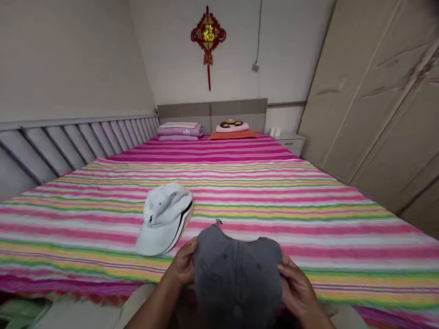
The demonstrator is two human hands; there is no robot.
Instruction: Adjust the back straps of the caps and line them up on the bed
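Observation:
A grey cap (236,269) is held at the near edge of the bed, between both hands. My left hand (181,267) grips its left side with the fingers curled round the fabric. On the other side my right hand (298,288) clasps the cap's edge. A white cap (164,217) with a dark stripe along its brim lies on the striped bedsheet (274,201), just left of and beyond the grey one, touched by neither hand.
Folded purple bedding (180,131) and an orange and pink pile (233,130) sit at the headboard. A padded grey wall panel (68,144) runs along the left. Wardrobe doors (377,105) stand on the right, with a small nightstand (291,141) beside the bed.

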